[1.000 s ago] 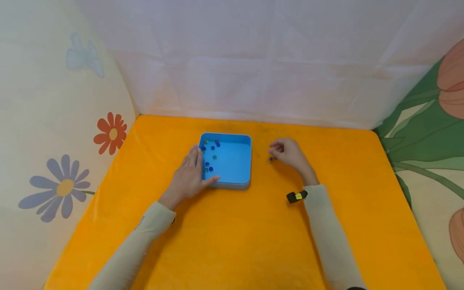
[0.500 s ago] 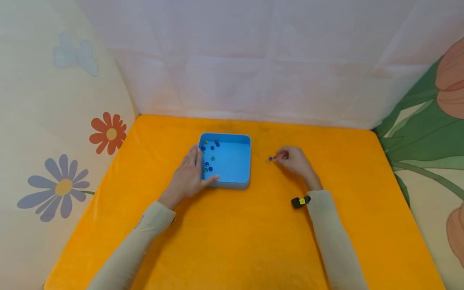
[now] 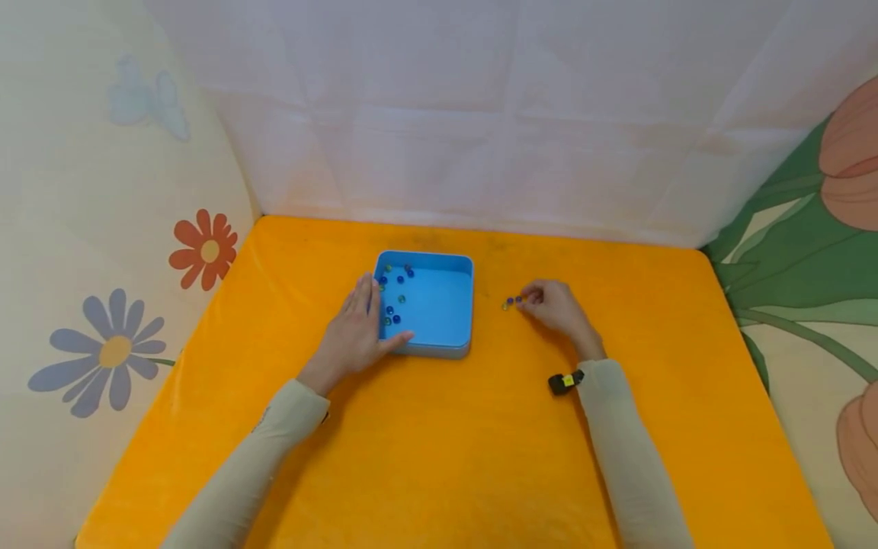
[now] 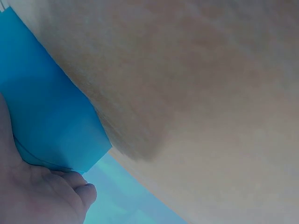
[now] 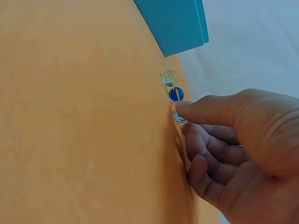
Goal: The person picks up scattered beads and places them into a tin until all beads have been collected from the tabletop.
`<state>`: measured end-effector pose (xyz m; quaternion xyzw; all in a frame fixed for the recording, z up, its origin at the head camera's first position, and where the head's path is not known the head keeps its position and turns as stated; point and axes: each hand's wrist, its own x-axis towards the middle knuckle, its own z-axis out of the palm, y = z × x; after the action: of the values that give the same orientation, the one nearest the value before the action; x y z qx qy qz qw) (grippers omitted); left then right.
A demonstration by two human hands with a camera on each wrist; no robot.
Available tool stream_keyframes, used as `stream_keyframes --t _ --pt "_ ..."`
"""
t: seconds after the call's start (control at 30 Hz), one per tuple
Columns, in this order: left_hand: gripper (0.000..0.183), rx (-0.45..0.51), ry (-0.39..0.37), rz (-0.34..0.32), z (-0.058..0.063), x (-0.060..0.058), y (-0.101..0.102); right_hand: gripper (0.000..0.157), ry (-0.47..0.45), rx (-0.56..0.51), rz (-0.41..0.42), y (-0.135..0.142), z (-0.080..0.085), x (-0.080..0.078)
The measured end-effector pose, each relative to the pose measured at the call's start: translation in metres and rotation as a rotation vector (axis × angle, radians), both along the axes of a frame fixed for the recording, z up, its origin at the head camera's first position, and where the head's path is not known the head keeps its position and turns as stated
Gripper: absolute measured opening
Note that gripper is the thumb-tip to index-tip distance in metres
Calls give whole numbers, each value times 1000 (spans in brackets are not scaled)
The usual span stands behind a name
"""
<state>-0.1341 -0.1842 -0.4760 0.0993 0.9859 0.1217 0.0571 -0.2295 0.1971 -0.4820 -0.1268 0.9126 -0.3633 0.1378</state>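
Observation:
My left hand (image 3: 353, 332) rests against a square blue box (image 3: 439, 305), its straight fingers along the left wall and its thumb at the front rim. Several blue and greenish glass marbles (image 3: 402, 299) lie inside, mostly towards the left. In the left wrist view, the left hand (image 4: 51, 191) touches the box wall (image 4: 56, 107). Right of the box, my right hand (image 3: 555, 305) pinches a marble (image 5: 180, 117) between thumb and forefinger at the tabletop; the thumb partly hides it. Beside it lie a blue marble (image 5: 176, 94) and a clear yellowish marble (image 5: 169, 78).
An orange cloth (image 3: 439, 450) covers the table. A white curtain (image 3: 439, 130) hangs behind the far edge. Flower-patterned hangings stand at the left (image 3: 75, 229) and right (image 3: 809, 267). A black band with a yellow patch (image 3: 565, 381) sits at the right wrist.
My right hand has come down and slightly right onto the row of marbles, its thumb and forefinger closing at the nearest one. The left hand and box stay in place.

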Motion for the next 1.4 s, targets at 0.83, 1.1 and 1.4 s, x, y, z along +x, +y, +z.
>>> stream_keyframes --t 0.83,1.1,1.4 --pt "119 3 10 -5 -1 2 -3 24 -53 5 -31 -7 -3 -3" --pt "120 7 8 -4 -1 0 -2 24 -51 2 -45 -6 -3 -6" --pt "120 1 -3 -6 -3 -2 -1 23 -14 11 -71 -5 -1 -3"
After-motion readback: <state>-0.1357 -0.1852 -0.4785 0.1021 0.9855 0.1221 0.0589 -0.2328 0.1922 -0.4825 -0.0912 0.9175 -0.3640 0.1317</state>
